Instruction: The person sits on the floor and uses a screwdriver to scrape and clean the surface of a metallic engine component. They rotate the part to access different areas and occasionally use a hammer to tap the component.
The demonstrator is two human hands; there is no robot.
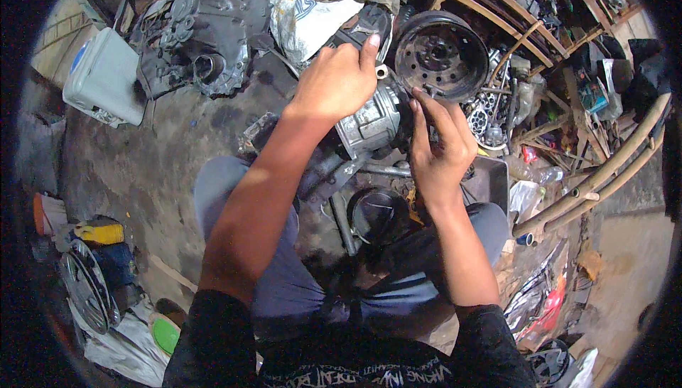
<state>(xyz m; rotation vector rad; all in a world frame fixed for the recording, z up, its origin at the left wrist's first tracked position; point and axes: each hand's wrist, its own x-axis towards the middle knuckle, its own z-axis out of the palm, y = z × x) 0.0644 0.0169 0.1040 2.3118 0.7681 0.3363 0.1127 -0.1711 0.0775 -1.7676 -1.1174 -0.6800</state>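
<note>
A silvery cylindrical metal housing [369, 124], ribbed like an alternator or compressor body, sits between my hands above the floor. My left hand [334, 82] is closed over its upper left side, thumb pointing up and away; what its fingers wrap round is hidden beneath them. A small ring-shaped metal lug [381, 72] shows just beside that hand. To the right of the housing, my right hand [447, 139] is closed in a pinch, thumb and forefinger tips close together. Whatever lies between these fingertips is too small to name.
A black wheel rim [442, 54] stands just beyond my right hand. Far left lie a large grey gearbox casing [206, 33] and a pale plastic box [106, 75]. Near my legs are a metal bar [342, 224] and a round black pan [383, 214]. Bamboo poles [597, 175] lean at right.
</note>
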